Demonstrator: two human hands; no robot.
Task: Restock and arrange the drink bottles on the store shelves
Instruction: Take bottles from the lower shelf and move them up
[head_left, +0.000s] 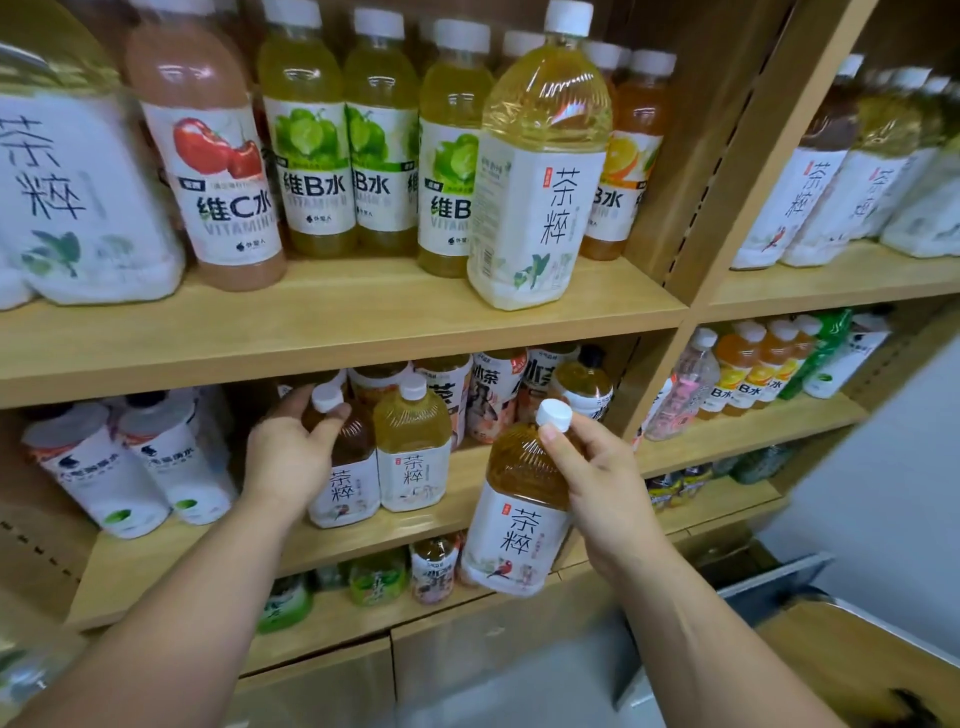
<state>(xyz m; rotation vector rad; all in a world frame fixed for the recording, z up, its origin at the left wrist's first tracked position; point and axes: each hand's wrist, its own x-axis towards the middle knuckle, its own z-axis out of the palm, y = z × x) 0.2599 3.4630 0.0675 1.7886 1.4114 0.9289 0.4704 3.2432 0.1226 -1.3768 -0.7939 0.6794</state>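
My right hand (602, 483) grips a brown tea bottle (519, 514) by its neck, just under the white cap, and holds it in the air in front of the middle shelf (467, 478). My left hand (291, 452) is closed round the neck of a second brown tea bottle (345, 483), which stands on that shelf. A yellow tea bottle (413, 447) stands right beside it, touching it.
The top shelf (332, 322) carries a large pale tea bottle (540, 171) at its front edge and rows of vitamin drinks (317, 135). White-labelled bottles (130, 462) stand at the middle shelf's left. More bottles fill the right-hand bay (748, 374). A brown box (852, 665) sits lower right.
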